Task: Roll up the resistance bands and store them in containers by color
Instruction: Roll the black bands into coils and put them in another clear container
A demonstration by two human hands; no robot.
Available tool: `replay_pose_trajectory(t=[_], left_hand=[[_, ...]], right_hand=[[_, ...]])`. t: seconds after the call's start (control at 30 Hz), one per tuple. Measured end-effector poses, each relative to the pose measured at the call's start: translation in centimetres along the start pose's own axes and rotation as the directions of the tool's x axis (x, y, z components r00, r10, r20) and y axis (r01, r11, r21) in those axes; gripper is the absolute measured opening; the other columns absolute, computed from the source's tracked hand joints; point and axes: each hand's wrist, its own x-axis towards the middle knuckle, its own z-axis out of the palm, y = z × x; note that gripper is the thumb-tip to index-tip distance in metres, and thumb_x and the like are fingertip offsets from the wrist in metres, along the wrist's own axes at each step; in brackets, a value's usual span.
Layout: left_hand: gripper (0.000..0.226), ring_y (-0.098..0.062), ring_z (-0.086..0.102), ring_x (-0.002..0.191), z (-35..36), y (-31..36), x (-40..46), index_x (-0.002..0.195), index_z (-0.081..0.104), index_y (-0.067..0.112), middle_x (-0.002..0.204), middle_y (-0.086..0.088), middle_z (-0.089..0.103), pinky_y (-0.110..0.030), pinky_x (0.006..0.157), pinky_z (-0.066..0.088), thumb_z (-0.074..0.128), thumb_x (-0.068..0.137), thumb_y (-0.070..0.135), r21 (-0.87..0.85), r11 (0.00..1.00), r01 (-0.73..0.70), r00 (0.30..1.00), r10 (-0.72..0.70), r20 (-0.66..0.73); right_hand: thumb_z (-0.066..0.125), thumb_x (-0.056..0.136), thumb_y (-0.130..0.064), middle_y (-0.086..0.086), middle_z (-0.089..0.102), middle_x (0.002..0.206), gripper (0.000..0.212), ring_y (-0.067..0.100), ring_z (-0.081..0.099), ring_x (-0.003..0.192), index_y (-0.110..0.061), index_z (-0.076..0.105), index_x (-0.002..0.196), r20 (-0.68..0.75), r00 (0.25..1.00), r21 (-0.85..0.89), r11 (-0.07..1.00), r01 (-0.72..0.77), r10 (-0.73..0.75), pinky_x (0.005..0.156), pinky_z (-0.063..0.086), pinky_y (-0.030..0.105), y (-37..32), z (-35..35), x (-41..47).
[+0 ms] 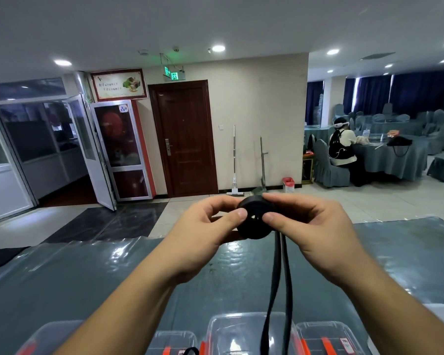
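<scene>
Here, a black resistance band (pixel 255 217) is held up in the air above the table (pixel 87 278), between both hands. Most of it is wound into a round, fat roll. The roll is pinched by the left hand (pixel 205 231), with the thumb on its near face and the fingers (pixel 217 201) curled round behind it. It is pinched by the right hand (pixel 310 226) too, from the other side, in the same way. Two loose strips of the band hang down from the roll toward the bottom edge of the view. Clear containers (pixel 244 331) with orange clips are lined up on the near edge of the table. A brown door (pixel 183 137) is seen in the far wall.
</scene>
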Motion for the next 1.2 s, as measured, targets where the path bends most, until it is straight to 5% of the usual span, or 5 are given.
replay_pose_trajectory(t=[0.23,0.5,0.77,0.97,1.2], left_hand=[[0.014,-0.018,0.077,0.092,-1.3,0.2,0.1,0.100,0.081,0.024,0.096,-0.002,0.079,-0.025,0.075,0.060,0.082,0.087,0.020,0.228,0.971,0.072,0.987,-0.101,0.121],[0.032,-0.029,0.077,0.099,-0.5,-0.5,0.0,0.110,0.077,0.006,0.108,-0.019,0.078,-0.027,0.080,0.061,0.077,0.080,0.017,-0.177,0.981,0.079,0.996,-0.070,0.055],[0.018,-0.023,0.078,0.096,-1.4,0.3,0.0,0.104,0.080,0.016,0.102,-0.010,0.080,-0.028,0.078,0.061,0.079,0.087,0.008,0.112,0.993,0.037,0.993,-0.050,0.111],[0.032,-0.020,0.076,0.090,-0.8,-0.4,-0.1,0.113,0.075,0.006,0.102,-0.013,0.078,-0.031,0.077,0.062,0.074,0.083,0.016,-0.165,0.984,0.064,0.998,-0.060,0.025],[0.020,-0.021,0.078,0.094,-1.3,0.0,0.2,0.107,0.080,0.011,0.100,-0.012,0.080,-0.026,0.079,0.061,0.077,0.087,0.009,0.096,0.995,0.020,0.996,-0.028,0.088]], right_hand=[[0.080,0.086,-0.002,-0.013,0.080,0.104,0.047,0.006,0.076,0.102,-0.044,0.080,0.107,0.241,0.969,-0.143,0.990,-0.019,0.054,0.088,0.055,0.013,-1.3,-0.6,0.2],[0.083,0.083,-0.005,-0.009,0.081,0.105,0.037,0.009,0.076,0.103,-0.030,0.081,0.110,-0.030,0.999,-0.045,0.999,0.010,-0.011,0.093,0.058,0.021,-0.3,0.5,-0.2],[0.078,0.087,0.000,-0.010,0.080,0.108,0.045,0.009,0.076,0.105,-0.038,0.080,0.111,0.216,0.976,-0.069,0.997,-0.019,0.034,0.091,0.056,0.018,-0.7,0.4,-0.1],[0.082,0.083,-0.002,-0.010,0.080,0.108,0.043,0.009,0.075,0.105,-0.034,0.080,0.111,0.026,0.999,-0.037,0.999,0.031,-0.030,0.094,0.057,0.022,-0.2,0.9,-0.2],[0.080,0.085,-0.001,-0.011,0.080,0.107,0.045,0.009,0.076,0.105,-0.038,0.079,0.110,0.200,0.979,-0.108,0.994,-0.009,0.030,0.095,0.057,0.022,-0.7,0.2,0.3]])
